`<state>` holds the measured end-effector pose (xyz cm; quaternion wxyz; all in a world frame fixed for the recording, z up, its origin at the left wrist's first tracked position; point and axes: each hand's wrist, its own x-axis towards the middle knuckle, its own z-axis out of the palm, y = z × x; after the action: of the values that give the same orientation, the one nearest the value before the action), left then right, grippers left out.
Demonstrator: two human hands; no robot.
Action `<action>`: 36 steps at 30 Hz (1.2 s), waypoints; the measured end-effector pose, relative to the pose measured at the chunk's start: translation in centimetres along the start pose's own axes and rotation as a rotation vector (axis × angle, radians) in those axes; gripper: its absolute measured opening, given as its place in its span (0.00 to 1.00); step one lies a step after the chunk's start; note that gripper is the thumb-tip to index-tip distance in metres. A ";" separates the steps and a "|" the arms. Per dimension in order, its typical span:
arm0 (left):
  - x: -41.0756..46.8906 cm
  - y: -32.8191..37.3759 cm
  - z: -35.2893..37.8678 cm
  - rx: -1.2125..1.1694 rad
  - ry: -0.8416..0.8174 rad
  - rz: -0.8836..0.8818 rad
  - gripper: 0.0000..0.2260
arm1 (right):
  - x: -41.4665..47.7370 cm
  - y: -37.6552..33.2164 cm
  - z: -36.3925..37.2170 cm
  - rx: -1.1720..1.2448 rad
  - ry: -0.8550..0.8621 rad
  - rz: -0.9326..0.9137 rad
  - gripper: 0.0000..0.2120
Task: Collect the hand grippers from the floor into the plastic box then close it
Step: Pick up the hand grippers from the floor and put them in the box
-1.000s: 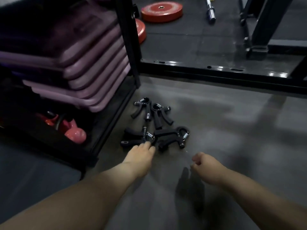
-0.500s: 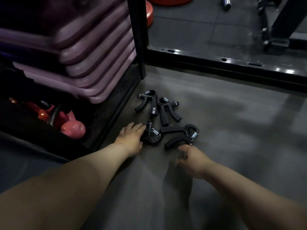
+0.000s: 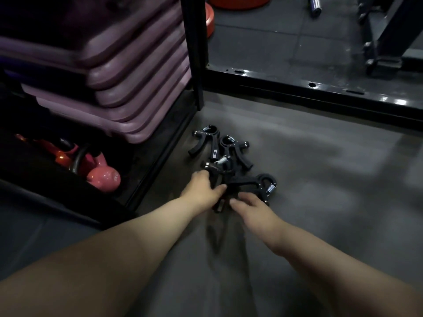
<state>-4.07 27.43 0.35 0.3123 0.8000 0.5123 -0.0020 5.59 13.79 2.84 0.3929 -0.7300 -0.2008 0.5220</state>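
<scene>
Several black hand grippers with steel springs lie on the grey floor beside a rack. My left hand (image 3: 202,188) grips one hand gripper (image 3: 217,169) and holds it raised off the floor. My right hand (image 3: 249,205) curls round the handle of another hand gripper (image 3: 254,183) that lies to the right. Two more hand grippers, a left one (image 3: 207,140) and a right one (image 3: 234,149), rest on the floor just beyond. No plastic box is in view.
A black rack (image 3: 194,53) on the left carries stacked purple step boards (image 3: 128,72), with pink kettlebells (image 3: 103,176) below. A black steel frame (image 3: 309,88) crosses the floor beyond. Red weight plates (image 3: 209,21) and a barbell end (image 3: 314,5) lie farther back.
My left hand went from resting flat on a hand gripper to gripping it and lifting it. My right hand moved forward and left and closed on the rightmost gripper's handle.
</scene>
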 end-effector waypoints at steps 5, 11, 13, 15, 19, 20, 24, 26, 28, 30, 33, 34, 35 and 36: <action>-2.0 4.9 1.4 -0.404 -0.324 0.236 0.13 | 1.1 -0.2 -1.1 0.425 0.129 0.136 0.27; -3.3 7.4 1.0 -0.738 -0.831 0.172 0.11 | -0.3 1.9 -5.2 0.406 0.096 0.155 0.27; -3.0 7.4 1.4 -0.648 -0.740 0.112 0.14 | -1.0 2.7 -6.6 0.373 0.132 0.144 0.19; -2.4 6.9 2.8 -0.300 -0.486 0.154 0.13 | -1.5 3.3 -7.8 0.305 0.220 0.194 0.13; -2.5 7.2 5.7 -0.161 -0.354 0.115 0.10 | -3.1 3.5 -9.5 0.249 0.217 0.289 0.09; -2.5 7.7 6.3 -0.178 -0.344 0.094 0.10 | -3.6 3.6 -9.9 0.256 0.201 0.300 0.10; -2.9 9.3 7.4 0.028 -0.261 0.168 0.14 | -4.9 3.7 -10.6 0.351 0.155 0.319 0.09; -3.3 9.9 7.6 0.130 -0.213 0.232 0.14 | -5.4 3.8 -11.0 0.395 0.141 0.327 0.06; -3.9 10.6 7.8 0.066 -0.236 0.230 0.13 | -5.8 3.9 -11.6 0.437 0.128 0.320 0.04; -4.5 11.2 8.2 0.037 -0.297 0.190 0.14 | -6.2 4.0 -12.0 0.436 0.143 0.315 0.05; -5.8 12.5 8.8 -0.043 -0.353 0.179 0.14 | -6.9 4.1 -12.5 0.395 0.176 0.308 0.08; -6.3 13.2 8.9 -0.165 -0.385 0.183 0.13 | -7.0 4.4 -12.7 0.361 0.193 0.288 0.10; -7.0 14.2 8.9 -0.322 -0.454 0.169 0.12 | -7.1 4.4 -12.8 0.324 0.197 0.247 0.11; -7.7 15.1 8.7 -0.451 -0.543 0.146 0.10 | -7.5 4.4 -12.9 0.285 0.189 0.192 0.11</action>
<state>7.44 12.55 3.37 0.6050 0.7157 0.3398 -0.0790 14.17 1.14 5.78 0.4576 -0.7287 -0.0165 0.5092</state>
